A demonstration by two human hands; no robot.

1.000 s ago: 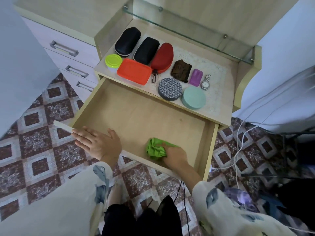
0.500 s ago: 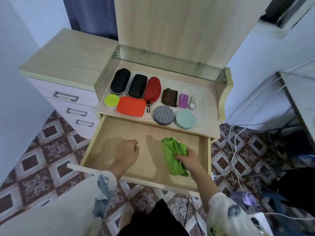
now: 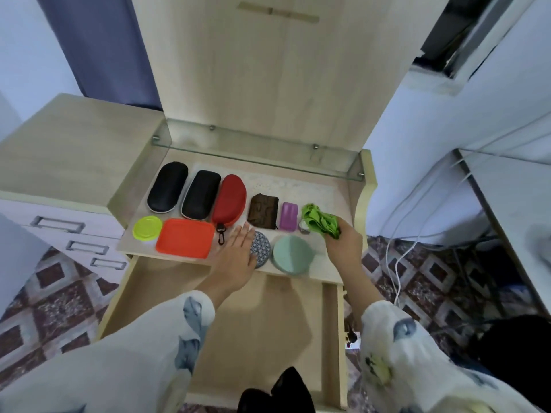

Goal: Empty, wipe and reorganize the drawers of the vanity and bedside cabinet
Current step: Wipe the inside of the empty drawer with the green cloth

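The vanity drawer (image 3: 140, 293) stands pulled out below the shelf (image 3: 325, 198), its wooden bottom bare. My right hand (image 3: 343, 242) grips a crumpled green cloth (image 3: 320, 220) above the shelf's right end, over a mostly hidden watch. My left hand (image 3: 238, 254) reaches with straight fingers over a patterned round tin (image 3: 262, 248), covering its left part. Along the shelf lie two black glasses cases (image 3: 168, 186), a red case (image 3: 229, 198), a brown pouch (image 3: 264, 211), a purple box (image 3: 288, 216), a yellow-green lid (image 3: 147, 228), an orange box (image 3: 185, 238) and a teal round tin (image 3: 292, 254).
A lower cabinet (image 3: 59, 144) with three handled drawers (image 3: 56, 225) stands to the left. A glass rail (image 3: 262, 150) runs along the back of the shelf. White cables (image 3: 399, 251) trail over the tiled floor on the right, next to a white table edge (image 3: 492, 222).
Both hands rose out of the drawer to the shelf. The right hand carried the green cloth up to the shelf's right end; the left hand opened and reached over the patterned tin.
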